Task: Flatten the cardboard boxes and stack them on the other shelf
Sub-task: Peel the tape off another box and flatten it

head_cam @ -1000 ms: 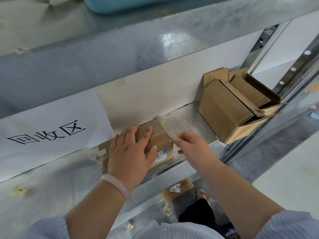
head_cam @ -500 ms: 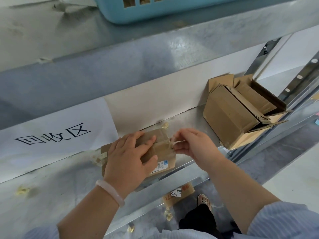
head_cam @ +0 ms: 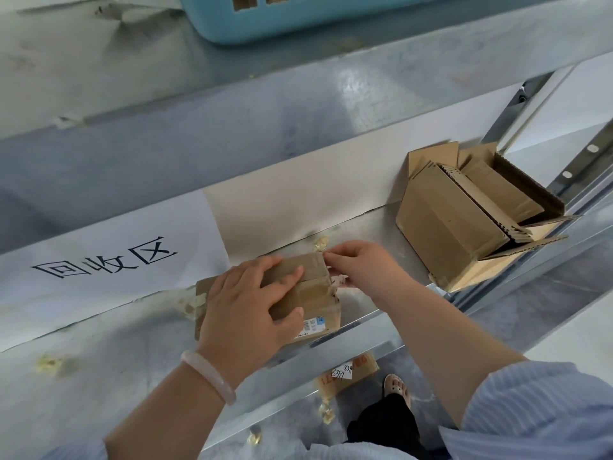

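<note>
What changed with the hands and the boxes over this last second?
The right hand has moved in to the right end of the small box, still pinching the tape, now near the far corner. The left hand stayed pressed flat on top of that box. The large open box to its right has not moved.

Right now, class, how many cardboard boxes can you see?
3. A small box under the left hand on the shelf; a large box, open, at the shelf's right end; a third box on the floor below, partly hidden. Flattened ones may sit inside the large box.
</note>
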Motion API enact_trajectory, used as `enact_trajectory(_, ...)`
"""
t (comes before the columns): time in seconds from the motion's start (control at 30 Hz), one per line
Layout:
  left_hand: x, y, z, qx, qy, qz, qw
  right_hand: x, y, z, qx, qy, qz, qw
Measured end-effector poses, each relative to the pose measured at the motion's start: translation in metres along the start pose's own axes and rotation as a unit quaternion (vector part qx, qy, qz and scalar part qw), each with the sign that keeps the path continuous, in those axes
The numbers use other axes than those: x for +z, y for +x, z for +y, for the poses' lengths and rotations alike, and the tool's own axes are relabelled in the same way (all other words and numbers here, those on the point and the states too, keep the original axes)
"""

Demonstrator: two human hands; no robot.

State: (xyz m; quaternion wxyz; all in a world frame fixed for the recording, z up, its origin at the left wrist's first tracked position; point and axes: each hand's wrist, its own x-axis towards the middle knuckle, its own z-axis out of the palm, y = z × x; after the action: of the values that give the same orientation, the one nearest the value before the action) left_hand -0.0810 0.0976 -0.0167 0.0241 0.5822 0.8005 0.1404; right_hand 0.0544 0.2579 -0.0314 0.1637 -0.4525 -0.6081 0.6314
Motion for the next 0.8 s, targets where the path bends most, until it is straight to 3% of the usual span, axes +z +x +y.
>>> enact_trajectory(0.13,0.001,-0.001,-0.002,0.004,-0.003,0.001,1.0,-0.003,0.006,-0.005,-0.042,-0.098,-0.016,0.994)
enact_trajectory(0.3,0.003,0.0,-0.004,0.003,-0.003,0.0,1.0,0.0,0.013,-0.006,-0.134,-0.302,-0.013,0.944)
enact_trajectory(0.37,0.003,0.0,-0.004,0.001,-0.005,0.002,1.0,0.001,0.015,-0.004,-0.126,-0.286,-0.017,0.95)
enact_trajectory(0.47,0.003,0.0,-0.004,0.0,-0.003,0.003,1.0,-0.003,0.015,-0.003,-0.066,-0.11,-0.031,0.991)
enact_trajectory(0.53,0.003,0.0,-0.003,0.0,-0.004,0.003,1.0,-0.008,0.014,-0.007,-0.042,-0.071,-0.058,0.995)
enact_trajectory(0.7,0.0,-0.002,-0.002,-0.004,0.002,-0.008,1.0,-0.006,0.019,-0.036,-0.07,-0.284,-0.071,0.953)
enact_trajectory(0.8,-0.001,-0.001,-0.001,-0.007,0.006,-0.011,1.0,0.001,0.02,-0.05,-0.058,-0.32,-0.063,0.944)
